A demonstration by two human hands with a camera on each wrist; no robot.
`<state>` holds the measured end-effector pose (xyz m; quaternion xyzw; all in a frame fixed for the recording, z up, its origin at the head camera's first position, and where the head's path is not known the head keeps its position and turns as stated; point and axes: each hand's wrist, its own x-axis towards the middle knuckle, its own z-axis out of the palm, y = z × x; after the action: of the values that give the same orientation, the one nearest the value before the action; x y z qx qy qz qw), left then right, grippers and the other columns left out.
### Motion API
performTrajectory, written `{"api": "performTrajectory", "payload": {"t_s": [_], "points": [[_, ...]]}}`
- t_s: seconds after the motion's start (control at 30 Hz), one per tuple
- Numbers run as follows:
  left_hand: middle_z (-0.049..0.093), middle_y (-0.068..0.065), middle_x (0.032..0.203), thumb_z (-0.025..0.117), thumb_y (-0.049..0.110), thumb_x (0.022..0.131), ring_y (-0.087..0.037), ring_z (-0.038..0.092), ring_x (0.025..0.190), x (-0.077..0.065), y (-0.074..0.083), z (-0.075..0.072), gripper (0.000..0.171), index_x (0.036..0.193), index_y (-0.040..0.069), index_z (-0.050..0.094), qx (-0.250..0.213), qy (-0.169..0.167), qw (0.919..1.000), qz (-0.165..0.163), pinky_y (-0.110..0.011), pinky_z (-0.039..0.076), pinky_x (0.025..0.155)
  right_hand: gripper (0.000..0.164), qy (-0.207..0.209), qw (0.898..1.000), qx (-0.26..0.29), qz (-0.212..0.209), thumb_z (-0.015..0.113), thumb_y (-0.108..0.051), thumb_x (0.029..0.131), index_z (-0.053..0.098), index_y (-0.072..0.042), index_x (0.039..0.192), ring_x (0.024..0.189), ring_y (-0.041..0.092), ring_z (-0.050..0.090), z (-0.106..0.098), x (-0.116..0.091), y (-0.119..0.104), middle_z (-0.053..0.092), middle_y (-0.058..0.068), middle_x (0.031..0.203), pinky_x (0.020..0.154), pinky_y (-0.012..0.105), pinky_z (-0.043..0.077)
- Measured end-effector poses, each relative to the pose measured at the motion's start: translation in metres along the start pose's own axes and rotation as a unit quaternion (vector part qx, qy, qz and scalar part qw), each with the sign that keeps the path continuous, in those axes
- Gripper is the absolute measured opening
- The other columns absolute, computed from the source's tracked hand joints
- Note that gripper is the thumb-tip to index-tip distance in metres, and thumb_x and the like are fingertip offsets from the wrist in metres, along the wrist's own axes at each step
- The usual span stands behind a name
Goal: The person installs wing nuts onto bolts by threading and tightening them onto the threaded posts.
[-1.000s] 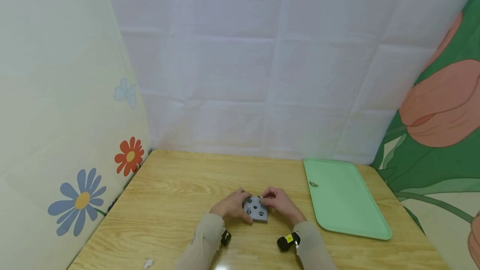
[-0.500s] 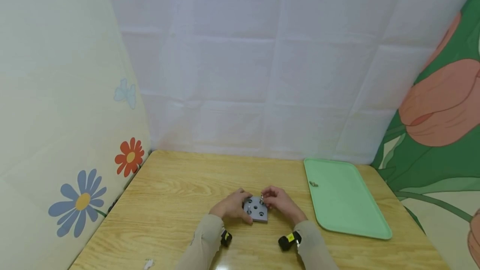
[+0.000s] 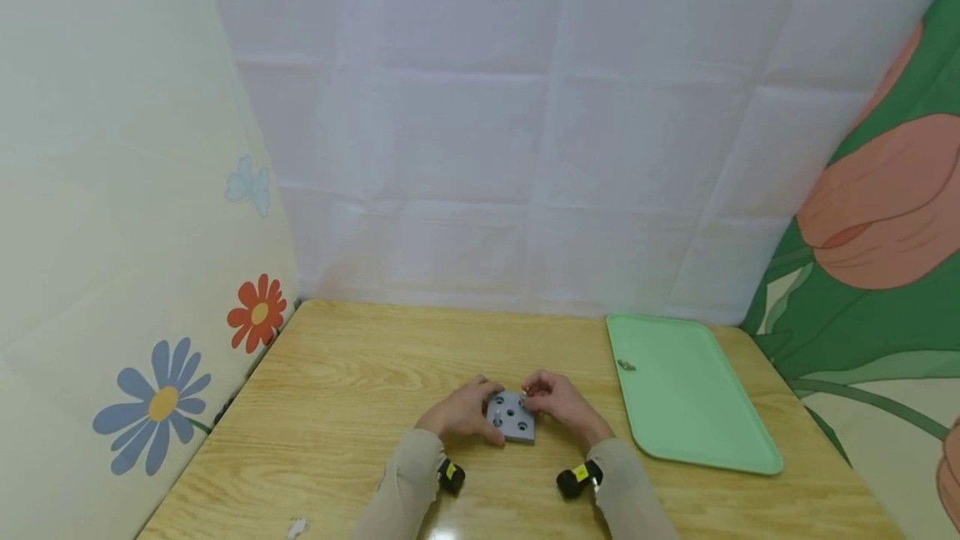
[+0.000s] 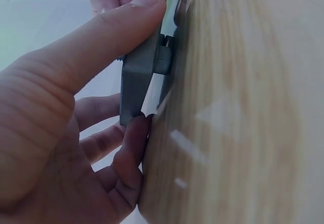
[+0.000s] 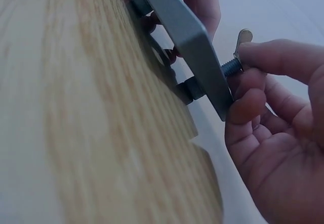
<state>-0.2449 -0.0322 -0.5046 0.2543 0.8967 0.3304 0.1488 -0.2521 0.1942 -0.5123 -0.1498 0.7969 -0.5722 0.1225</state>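
Observation:
A grey metal plate (image 3: 512, 417) with several holes sits raised off the table. My left hand (image 3: 462, 413) grips its left side; in the left wrist view the thumb lies along the plate (image 4: 135, 80), fingers beneath and behind. Bolts pass through it, their heads on the table side, one bolt head (image 4: 163, 59) showing near the thumb. At the plate's far right corner my right hand (image 3: 562, 407) pinches a wing nut (image 5: 245, 36) at the end of a threaded bolt (image 5: 232, 67). Another bolt (image 3: 497, 418) stands upright at the plate's left, close to the left thumb.
A light green tray (image 3: 697, 398) lies to the right, with small brass-coloured wing nuts (image 3: 626, 365) near its left edge. A small white scrap (image 3: 297, 527) lies on the wooden table (image 3: 360, 373) at the front left. Cloth walls stand behind and at both sides.
My right fingers have shifted slightly around the wing nut at the same corner, showing more of it half a second ago. The left hand and the plate have stayed in place.

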Motion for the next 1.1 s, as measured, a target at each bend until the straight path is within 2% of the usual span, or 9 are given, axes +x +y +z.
{"api": "performTrajectory", "payload": {"t_s": [0.13, 0.37, 0.67, 0.77, 0.97, 1.1], "points": [[0.047, 0.002, 0.119, 0.086, 0.038, 0.066, -0.013, 0.049, 0.104, 0.0001, 0.0009, -0.001, 0.083, 0.136, 0.012, 0.049, -0.005, -0.002, 1.0, 0.0, -0.035, 0.04, 0.093, 0.016, 0.003, 1.0, -0.007, -0.025, 0.069, -0.01, 0.084, 0.06, -0.002, 0.094, 0.071, 0.014, 0.053, 0.0008, -0.0008, 0.0001, 0.059, 0.002, 0.083, 0.061, 0.027, 0.043], [0.046, 0.003, 0.121, 0.084, 0.04, 0.067, -0.013, 0.048, 0.105, 0.0002, -0.0001, 0.0, 0.083, 0.137, 0.013, 0.048, -0.009, -0.004, 0.9999, -0.003, -0.036, 0.04, 0.093, 0.017, 0.034, 0.998, -0.039, 0.026, 0.072, -0.013, 0.083, 0.061, -0.003, 0.091, 0.07, 0.015, 0.052, 0.0047, 0.0002, -0.006, 0.058, 0.002, 0.08, 0.061, 0.028, 0.043], [0.045, 0.002, 0.123, 0.084, 0.04, 0.067, -0.014, 0.048, 0.107, -0.0019, -0.0011, -0.0012, 0.084, 0.138, 0.013, 0.047, -0.019, -0.013, 0.9997, -0.003, -0.039, 0.041, 0.094, 0.017, 0.038, 0.997, -0.052, 0.042, 0.072, -0.014, 0.083, 0.06, -0.005, 0.09, 0.072, 0.016, 0.053, 0.0061, 0.0011, -0.0056, 0.059, 0.002, 0.082, 0.062, 0.029, 0.043], [0.045, 0.002, 0.123, 0.084, 0.04, 0.067, -0.014, 0.048, 0.107, -0.0022, -0.0017, -0.0016, 0.083, 0.137, 0.014, 0.047, -0.022, -0.015, 0.9996, -0.003, -0.039, 0.04, 0.094, 0.018, 0.029, 0.998, -0.037, 0.041, 0.071, -0.015, 0.084, 0.06, -0.003, 0.091, 0.074, 0.016, 0.053, 0.0055, -0.0009, -0.0067, 0.059, 0.003, 0.083, 0.063, 0.028, 0.043], [0.046, 0.004, 0.121, 0.086, 0.037, 0.065, -0.013, 0.048, 0.104, -0.0018, -0.0021, -0.0012, 0.082, 0.135, 0.015, 0.049, -0.033, -0.01, 0.9994, -0.009, -0.037, 0.041, 0.092, 0.013, 0.007, 0.998, 0.059, 0.033, 0.051, -0.005, 0.092, 0.057, 0.007, 0.094, 0.074, 0.016, 0.053, 0.0027, -0.0037, -0.009, 0.058, 0.006, 0.084, 0.065, 0.027, 0.045], [0.047, 0.003, 0.121, 0.086, 0.038, 0.065, -0.013, 0.049, 0.103, -0.0005, -0.0015, -0.0003, 0.082, 0.135, 0.014, 0.05, -0.035, -0.007, 0.9993, -0.009, -0.037, 0.041, 0.091, 0.011, 0.011, 0.998, 0.055, 0.022, 0.05, 0.003, 0.088, 0.057, 0.008, 0.095, 0.074, 0.015, 0.054, 0.0021, -0.004, -0.0087, 0.059, 0.007, 0.085, 0.064, 0.025, 0.046]]}}
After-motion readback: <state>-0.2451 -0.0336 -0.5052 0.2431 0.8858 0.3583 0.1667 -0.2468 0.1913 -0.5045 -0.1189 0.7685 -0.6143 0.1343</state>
